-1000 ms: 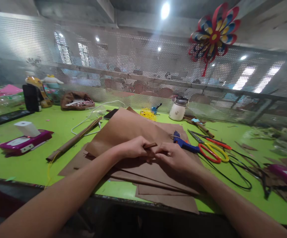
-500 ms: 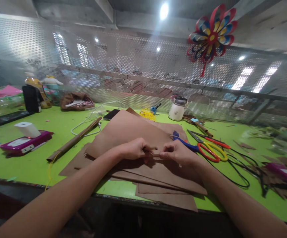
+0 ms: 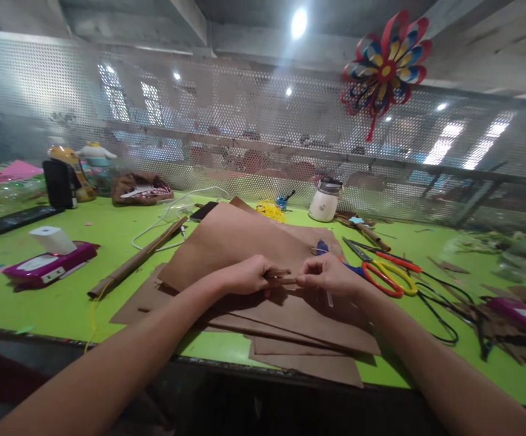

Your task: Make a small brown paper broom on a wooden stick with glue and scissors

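My left hand [image 3: 254, 275] is closed on narrow brown pieces [image 3: 281, 272] that look like folded or rolled paper strips, their ends sticking out to the right. Fingertips of my right hand [image 3: 324, 275] pinch the end of the lower strip [image 3: 286, 281]. A thin whitish sliver [image 3: 329, 298] hangs below the right hand; what it belongs to is hidden. Both hands are above stacked sheets of brown paper [image 3: 240, 236], the top one curling up at the back. Partly hidden behind the right hand is a blue-handled tool [image 3: 321, 245], perhaps a glue gun.
Scissors with red and yellow handles [image 3: 394, 275] and black cable lie right. On the left are a brown paper tube [image 3: 138, 260] with yellow string and a purple power strip [image 3: 51, 264] with a white charger. Behind stand a white jar [image 3: 324, 203] and yellow shreds [image 3: 271, 211].
My right hand has shifted slightly, and more of the whitish sliver shows beneath it. The brown strips stick out a little further from my left hand. The view has tilted slightly.
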Tool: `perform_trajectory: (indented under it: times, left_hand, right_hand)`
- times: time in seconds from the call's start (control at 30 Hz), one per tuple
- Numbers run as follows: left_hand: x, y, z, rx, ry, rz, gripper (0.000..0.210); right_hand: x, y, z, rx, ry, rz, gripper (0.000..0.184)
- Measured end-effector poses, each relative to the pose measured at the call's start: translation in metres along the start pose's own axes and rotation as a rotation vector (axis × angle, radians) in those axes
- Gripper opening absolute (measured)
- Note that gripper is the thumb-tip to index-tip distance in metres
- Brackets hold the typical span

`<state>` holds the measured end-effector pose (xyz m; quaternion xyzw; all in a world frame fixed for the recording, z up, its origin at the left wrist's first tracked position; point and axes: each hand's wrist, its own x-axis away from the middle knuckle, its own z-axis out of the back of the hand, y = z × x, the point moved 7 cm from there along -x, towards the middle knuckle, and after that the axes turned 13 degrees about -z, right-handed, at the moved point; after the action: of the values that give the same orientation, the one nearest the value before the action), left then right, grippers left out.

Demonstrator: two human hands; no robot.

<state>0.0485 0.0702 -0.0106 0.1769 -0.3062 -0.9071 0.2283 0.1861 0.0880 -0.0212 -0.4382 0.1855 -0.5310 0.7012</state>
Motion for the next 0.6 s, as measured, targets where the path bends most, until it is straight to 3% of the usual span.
perform_trajectory:
  times: [0.17, 0.27, 0.5, 0.6]
  left_hand:
    - [0.001, 0.000, 0.002, -0.104, 0.011, 0.034, 0.028]
    - [0.001, 0.003, -0.001, 0.002, -0.025, 0.047, 0.032]
    - [0.003, 0.009, -0.004, 0.273, -0.105, -0.021, 0.049]
    - [0.003, 0.004, -0.005, 0.334, -0.102, 0.021, 0.046]
  right_hand:
    - [0.001, 0.003, -0.001, -0.030, -0.060, -0.063, 0.023]
    - [0.005, 0.003, -0.004, -0.040, -0.133, -0.083, 0.030]
    - [0.013, -0.021, 0.008, 0.064, -0.088, 0.137, 0.027]
    - [0.011, -0.018, 0.013, 0.068, -0.057, 0.144, 0.027]
